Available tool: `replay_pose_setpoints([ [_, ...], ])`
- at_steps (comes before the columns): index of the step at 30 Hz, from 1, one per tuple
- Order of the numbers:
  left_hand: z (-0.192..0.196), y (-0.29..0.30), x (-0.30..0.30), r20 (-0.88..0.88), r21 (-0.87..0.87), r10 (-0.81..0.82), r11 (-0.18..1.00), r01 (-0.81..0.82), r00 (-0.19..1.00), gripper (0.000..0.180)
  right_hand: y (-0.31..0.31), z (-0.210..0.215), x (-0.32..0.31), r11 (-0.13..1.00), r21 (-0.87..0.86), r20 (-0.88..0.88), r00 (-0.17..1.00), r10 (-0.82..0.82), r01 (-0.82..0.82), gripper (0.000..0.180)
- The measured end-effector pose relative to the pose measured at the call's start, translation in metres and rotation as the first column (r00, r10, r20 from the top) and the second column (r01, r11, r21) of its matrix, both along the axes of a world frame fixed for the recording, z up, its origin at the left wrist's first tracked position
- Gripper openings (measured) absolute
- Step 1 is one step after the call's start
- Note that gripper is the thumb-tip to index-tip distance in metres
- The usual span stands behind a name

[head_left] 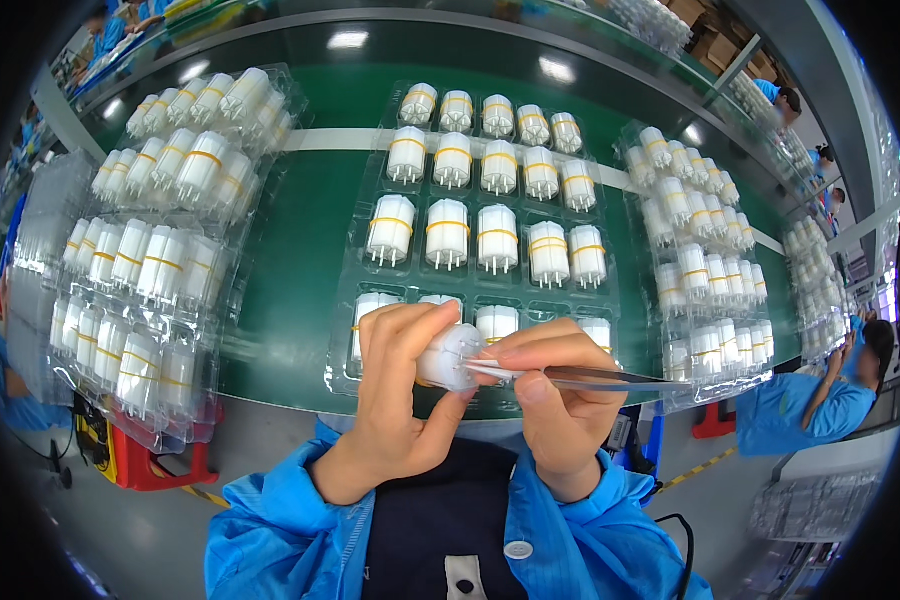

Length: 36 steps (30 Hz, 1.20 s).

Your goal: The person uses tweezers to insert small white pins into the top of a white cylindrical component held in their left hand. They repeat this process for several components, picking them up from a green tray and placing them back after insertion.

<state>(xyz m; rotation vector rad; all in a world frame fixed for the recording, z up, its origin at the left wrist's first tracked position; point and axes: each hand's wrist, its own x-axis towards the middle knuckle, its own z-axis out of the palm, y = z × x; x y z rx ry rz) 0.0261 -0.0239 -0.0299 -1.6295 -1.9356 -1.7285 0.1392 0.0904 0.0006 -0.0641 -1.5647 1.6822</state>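
Note:
My left hand (398, 390) is wrapped round a white cylindrical part (442, 358), its pinned end turned toward the right. Between the fingers and thumb of my right hand (560, 400) is a pair of metal tweezers (620, 381); its pale tips meet the pinned face of the cylinder. Whether the tips grip a pin is too small to tell. Just beyond both hands, a clear plastic tray (342, 372) holds rows of similar white cylinders (447, 234), each with an orange-yellow band and thin pins. My hands partly cover its nearest row.
Stacked clear trays of banded cylinders stand at the left (160, 262) and right (712, 285) of the green bench (290, 290). A red stool (175, 455) stands below at left. A co-worker in blue (795, 410) sits at the right.

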Motion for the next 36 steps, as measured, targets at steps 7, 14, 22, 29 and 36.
replay_pose_setpoints([
  [7, -0.0060, 0.0011, 0.0018, -0.077, 0.038, 0.037, 0.999, -0.035, 0.996, 0.056, 0.0009, -0.0013, 0.0008, 0.998, 0.058, 0.056, 0.998, -0.037, 0.034, 0.011],
  [14, -0.0045, 0.0005, 0.0037, -0.089, 0.032, 0.052, 0.998, -0.049, 0.995, 0.056, 0.0023, -0.0045, 0.0006, 0.997, 0.070, 0.031, 0.999, -0.034, 0.032, 0.011],
  [22, -0.0044, -0.0003, 0.0034, -0.094, 0.030, 0.058, 0.998, -0.055, 0.994, 0.058, 0.0021, -0.0041, -0.0009, 0.997, 0.074, 0.035, 0.999, -0.034, 0.031, 0.011],
  [29, -0.0047, -0.0003, 0.0011, -0.082, 0.030, 0.044, 0.999, -0.041, 0.996, 0.058, 0.0060, -0.0035, 0.0008, 0.992, 0.123, 0.047, 0.999, 0.004, -0.010, 0.013],
  [36, -0.0039, -0.0002, -0.0002, -0.076, 0.024, 0.054, 0.998, -0.053, 0.996, 0.057, 0.0052, -0.0050, -0.0006, 0.998, 0.065, 0.046, 0.999, 0.012, -0.015, 0.014],
])
